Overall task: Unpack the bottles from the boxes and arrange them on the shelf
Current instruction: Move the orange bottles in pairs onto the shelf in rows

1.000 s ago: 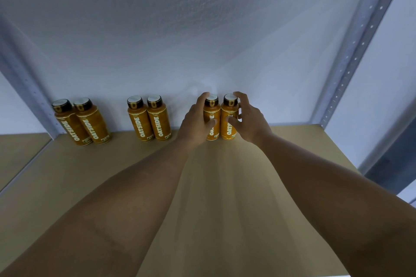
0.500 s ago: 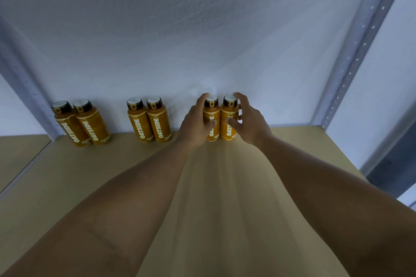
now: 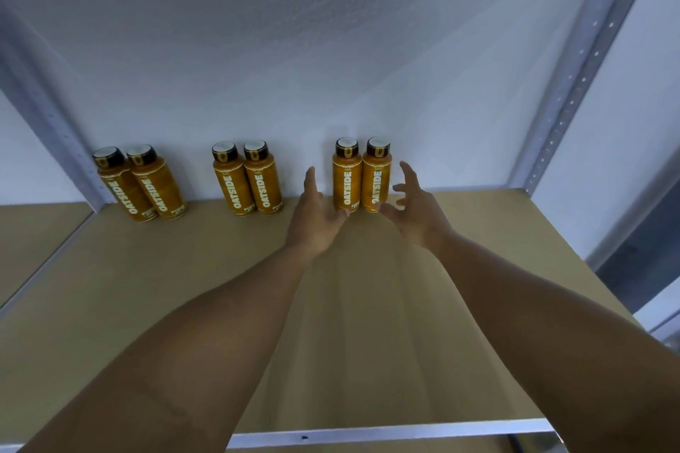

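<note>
Three pairs of orange Oatside bottles with black caps stand upright along the back of the tan shelf (image 3: 368,324), against the white wall. The right pair (image 3: 362,178) stands between my hands. My left hand (image 3: 316,217) is just left of and in front of it, fingers straight, holding nothing. My right hand (image 3: 415,208) is just right of it, fingers spread and loosely bent, also holding nothing. Both hands sit slightly off the bottles. The middle pair (image 3: 247,178) and the left pair (image 3: 140,184) stand further left.
A perforated grey metal upright (image 3: 574,85) rises at the shelf's back right corner, another upright (image 3: 55,132) at the back left. The shelf's metal front rail (image 3: 386,432) runs along the bottom. A neighbouring shelf board (image 3: 33,243) lies to the left.
Both hands have let go of the right pair of bottles and drawn back a little toward me. The two bottles stay standing at the wall.
</note>
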Motion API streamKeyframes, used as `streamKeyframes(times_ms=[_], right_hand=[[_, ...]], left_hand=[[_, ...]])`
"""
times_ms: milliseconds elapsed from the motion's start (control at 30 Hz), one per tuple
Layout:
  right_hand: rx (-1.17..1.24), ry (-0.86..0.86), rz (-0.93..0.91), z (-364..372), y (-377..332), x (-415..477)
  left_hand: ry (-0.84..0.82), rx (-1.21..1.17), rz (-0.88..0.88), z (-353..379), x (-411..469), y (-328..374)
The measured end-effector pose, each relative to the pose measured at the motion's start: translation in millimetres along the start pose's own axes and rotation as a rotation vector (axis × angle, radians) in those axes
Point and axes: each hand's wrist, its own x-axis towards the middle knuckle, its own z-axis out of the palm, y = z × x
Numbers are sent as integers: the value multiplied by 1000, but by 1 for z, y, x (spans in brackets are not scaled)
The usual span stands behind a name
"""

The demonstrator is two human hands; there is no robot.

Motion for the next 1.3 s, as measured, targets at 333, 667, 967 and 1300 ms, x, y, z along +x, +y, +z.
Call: streamKeyframes(times_ms=[333, 667, 967, 1300], right_hand=[[-346, -134, -83, 23, 17, -92], [-410, -82, -278, 24, 8, -236], [-472, 170, -239, 67, 17, -365], [-359, -268, 190, 176, 95, -491]], left_hand=[[-171, 333, 151, -6, -87, -26], [-87, 631, 249, -17, -239, -23], [47, 635, 497, -10, -337, -75], [-446, 510, 119, 21, -459, -198]])
